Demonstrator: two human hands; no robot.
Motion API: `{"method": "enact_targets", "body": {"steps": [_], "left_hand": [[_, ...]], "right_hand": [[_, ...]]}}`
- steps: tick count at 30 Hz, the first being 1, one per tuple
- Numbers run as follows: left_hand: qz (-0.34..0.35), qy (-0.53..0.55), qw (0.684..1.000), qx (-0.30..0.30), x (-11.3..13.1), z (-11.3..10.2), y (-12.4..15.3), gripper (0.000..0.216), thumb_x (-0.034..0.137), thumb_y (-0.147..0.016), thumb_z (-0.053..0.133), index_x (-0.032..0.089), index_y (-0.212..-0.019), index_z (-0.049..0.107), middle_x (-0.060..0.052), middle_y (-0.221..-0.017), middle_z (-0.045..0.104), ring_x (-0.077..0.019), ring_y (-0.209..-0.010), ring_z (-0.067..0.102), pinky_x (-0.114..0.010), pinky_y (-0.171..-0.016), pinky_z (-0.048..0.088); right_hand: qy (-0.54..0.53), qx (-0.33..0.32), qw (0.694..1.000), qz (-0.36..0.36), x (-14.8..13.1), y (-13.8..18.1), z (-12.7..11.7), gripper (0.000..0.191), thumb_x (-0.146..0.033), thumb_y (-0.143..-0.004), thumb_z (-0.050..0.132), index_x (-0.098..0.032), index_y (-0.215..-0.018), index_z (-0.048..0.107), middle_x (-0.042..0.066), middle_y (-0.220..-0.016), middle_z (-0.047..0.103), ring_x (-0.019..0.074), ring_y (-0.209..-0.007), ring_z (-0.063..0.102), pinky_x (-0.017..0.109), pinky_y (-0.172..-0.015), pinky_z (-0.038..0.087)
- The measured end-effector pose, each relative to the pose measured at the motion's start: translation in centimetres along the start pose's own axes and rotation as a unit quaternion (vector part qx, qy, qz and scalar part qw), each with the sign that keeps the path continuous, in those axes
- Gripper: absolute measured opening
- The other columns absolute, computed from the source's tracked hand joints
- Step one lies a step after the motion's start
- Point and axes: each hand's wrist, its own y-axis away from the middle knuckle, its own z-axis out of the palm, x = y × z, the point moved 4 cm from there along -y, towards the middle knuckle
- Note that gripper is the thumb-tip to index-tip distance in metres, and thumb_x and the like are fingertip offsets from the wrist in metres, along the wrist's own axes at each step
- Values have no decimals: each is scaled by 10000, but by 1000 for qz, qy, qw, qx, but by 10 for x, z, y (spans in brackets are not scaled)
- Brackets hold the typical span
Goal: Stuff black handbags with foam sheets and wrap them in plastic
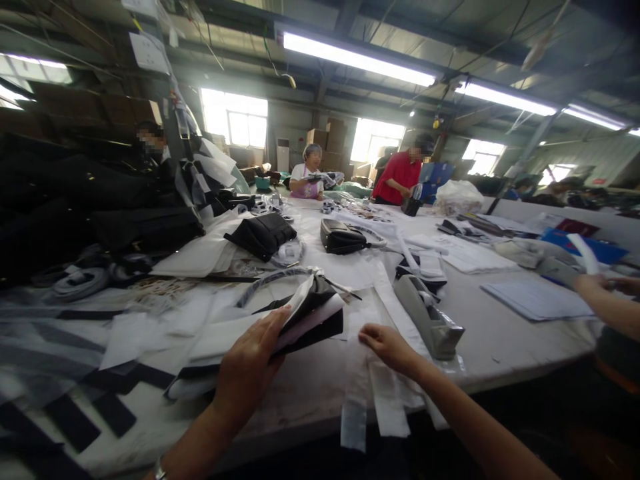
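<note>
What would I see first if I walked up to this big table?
At the near edge of the table, the left hand holds a black pouch stuffed with white paper, and the right hand touches white strips hanging over the edge. A grey tape dispenser sits just beside that hand, with black handbags lying further back.

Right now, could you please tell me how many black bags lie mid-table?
2: the left bag and the right bag, side by side mid-table. The dark pile at far left may hide more.
</note>
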Motion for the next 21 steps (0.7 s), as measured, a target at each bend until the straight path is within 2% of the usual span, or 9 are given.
{"method": "enact_targets", "body": {"steps": [3,6,9,13,16,18,19,21], "left_hand": [[-1,3,1000,2,0,-1,0,828,4,-759,552,256,-1508,305,-60,-1426,556,-266,-1264,569,-384,-1041,484],[-6,0,1000,5,-2,-2,0,837,16,-764,555,266,-1516,285,-61,-1427,556,-269,-1254,579,-387,-1028,494],[-23,-7,1000,16,-7,-3,-2,826,43,-779,580,272,-1514,281,-65,-1410,570,-273,-1229,599,-377,-1000,510],[-43,-8,999,25,-12,-7,-4,809,86,-797,626,282,-1506,290,-63,-1391,587,-271,-1192,624,-359,-973,522],[-50,-7,998,22,-13,-9,-5,798,98,-808,634,277,-1505,289,-67,-1387,589,-267,-1193,624,-349,-977,517],[-45,-6,999,20,-12,-9,-5,795,95,-806,633,275,-1501,293,-68,-1390,586,-268,-1200,620,-350,-985,512],[-43,-7,999,20,-12,-9,-5,795,90,-802,632,275,-1499,297,-68,-1390,586,-268,-1199,620,-352,-985,512],[-39,-12,999,18,-12,-8,-5,797,76,-792,626,276,-1494,305,-66,-1384,592,-270,-1192,625,-356,-980,516]], "right_hand": [[-36,96,995,2,-13,-7,-16,422,-529,-915,443,-187,-774,646,11,-685,613,182,-676,533,284,-637,401],[-85,121,989,-15,-33,-4,-6,558,-589,-975,274,-172,-966,645,52,-849,664,208,-797,592,302,-713,455],[-115,69,989,-58,-58,12,32,477,-528,-992,334,-178,-1056,652,74,-982,704,224,-900,638,326,-795,492],[-112,-64,982,-137,-81,37,86,251,-292,-944,501,-207,-1085,692,71,-1088,733,235,-1031,670,359,-927,497],[-74,-142,956,-245,-88,48,103,228,-159,-899,521,-191,-1047,692,79,-1170,710,228,-1185,607,384,-1093,394],[-53,-157,942,-292,-86,50,102,230,-138,-912,500,-189,-1060,669,81,-1241,678,208,-1224,582,357,-1095,404],[-48,-134,946,-290,-81,50,97,224,-158,-919,513,-200,-1088,654,73,-1252,673,199,-1199,600,335,-1055,447],[-45,-24,970,-238,-67,49,84,204,-229,-929,550,-229,-1117,631,56,-1194,697,196,-1106,650,316,-959,517]]}}
